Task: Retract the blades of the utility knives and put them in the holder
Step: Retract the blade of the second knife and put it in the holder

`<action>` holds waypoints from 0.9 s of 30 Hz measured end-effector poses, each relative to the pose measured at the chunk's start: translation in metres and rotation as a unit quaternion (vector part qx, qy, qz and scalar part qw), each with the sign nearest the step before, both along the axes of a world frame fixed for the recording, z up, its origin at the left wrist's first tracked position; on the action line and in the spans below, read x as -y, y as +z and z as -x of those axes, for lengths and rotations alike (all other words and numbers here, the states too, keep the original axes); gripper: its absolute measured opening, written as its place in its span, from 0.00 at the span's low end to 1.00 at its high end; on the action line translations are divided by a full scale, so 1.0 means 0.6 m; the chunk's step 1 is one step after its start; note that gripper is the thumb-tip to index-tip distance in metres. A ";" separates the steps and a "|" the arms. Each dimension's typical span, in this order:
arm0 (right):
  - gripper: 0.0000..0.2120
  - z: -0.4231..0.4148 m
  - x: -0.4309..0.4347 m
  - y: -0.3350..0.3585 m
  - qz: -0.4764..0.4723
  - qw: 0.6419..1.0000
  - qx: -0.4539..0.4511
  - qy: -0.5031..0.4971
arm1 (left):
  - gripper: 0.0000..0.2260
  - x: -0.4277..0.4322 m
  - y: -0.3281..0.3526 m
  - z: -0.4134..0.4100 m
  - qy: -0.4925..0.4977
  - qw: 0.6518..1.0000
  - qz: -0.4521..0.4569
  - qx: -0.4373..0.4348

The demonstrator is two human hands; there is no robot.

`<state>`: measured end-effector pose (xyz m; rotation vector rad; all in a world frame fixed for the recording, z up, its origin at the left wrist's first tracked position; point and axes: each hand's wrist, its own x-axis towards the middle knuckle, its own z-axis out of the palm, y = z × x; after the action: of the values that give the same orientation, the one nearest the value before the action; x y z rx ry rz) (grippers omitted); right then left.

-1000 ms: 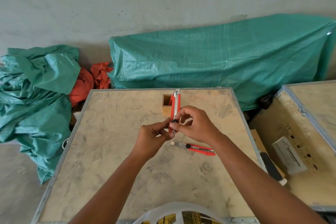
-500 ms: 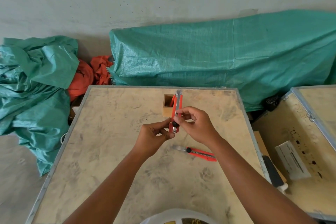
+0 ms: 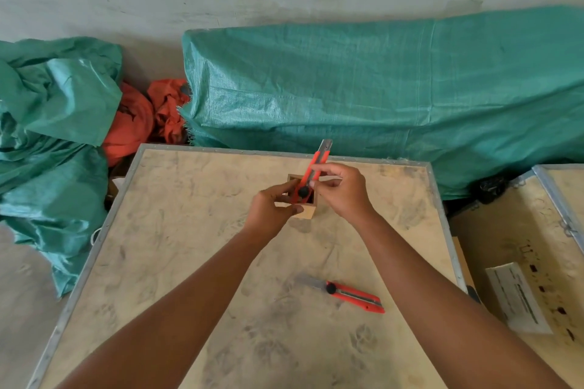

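A red utility knife (image 3: pixel 317 163) stands tilted with its lower end inside the small wooden holder (image 3: pixel 307 211) on the plywood table (image 3: pixel 189 230). My right hand (image 3: pixel 343 191) pinches the knife's middle. My left hand (image 3: pixel 272 210) grips the holder's near left side, fingers at the knife's black slider. A second red utility knife (image 3: pixel 355 295) lies flat on the table nearer to me, its blade sticking out to the left.
A green tarp-covered bulk (image 3: pixel 379 88) sits behind the table, with more green tarp (image 3: pixel 53 123) and orange cloth (image 3: pixel 142 117) at the left. A second crate top (image 3: pixel 537 262) with a white paper label (image 3: pixel 518 297) stands at the right.
Both hands moved forward with the knife from above the table's middle to the holder. The knife's lower end now sits inside the holder, and my left hand has gone to the holder.
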<state>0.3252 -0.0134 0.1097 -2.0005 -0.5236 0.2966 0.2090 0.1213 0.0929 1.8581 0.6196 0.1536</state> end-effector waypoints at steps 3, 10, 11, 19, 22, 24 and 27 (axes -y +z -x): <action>0.16 -0.017 -0.028 -0.036 0.021 0.999 0.040 -0.026 | 0.33 -0.011 -0.031 -0.032 0.014 0.998 -0.033 -0.045; 0.15 -0.018 -0.062 -0.104 0.073 0.991 0.108 0.009 | 0.28 -0.020 -0.081 -0.056 0.002 0.991 -0.027 -0.129; 0.16 -0.019 -0.065 -0.108 0.080 0.991 0.106 0.016 | 0.24 -0.021 -0.084 -0.057 0.004 0.992 -0.026 -0.121; 0.17 -0.024 -0.067 -0.097 0.107 0.988 0.108 0.031 | 0.18 -0.017 -0.072 -0.055 0.006 0.997 -0.030 -0.070; 0.18 -0.022 -0.063 -0.096 0.094 0.989 0.106 0.037 | 0.18 -0.014 -0.076 -0.055 0.003 0.996 -0.035 -0.078; 0.17 -0.015 -0.063 -0.101 0.092 0.990 0.100 0.040 | 0.19 -0.014 -0.083 -0.051 0.001 0.995 -0.034 -0.093; 0.17 -0.015 -0.063 -0.101 0.089 0.991 0.089 0.042 | 0.21 -0.015 -0.087 -0.049 -0.005 0.993 -0.035 -0.108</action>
<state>0.3340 0.0241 0.0489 -2.1950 -0.7176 0.2236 0.2387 0.1306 0.0408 1.9609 0.7620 -0.0345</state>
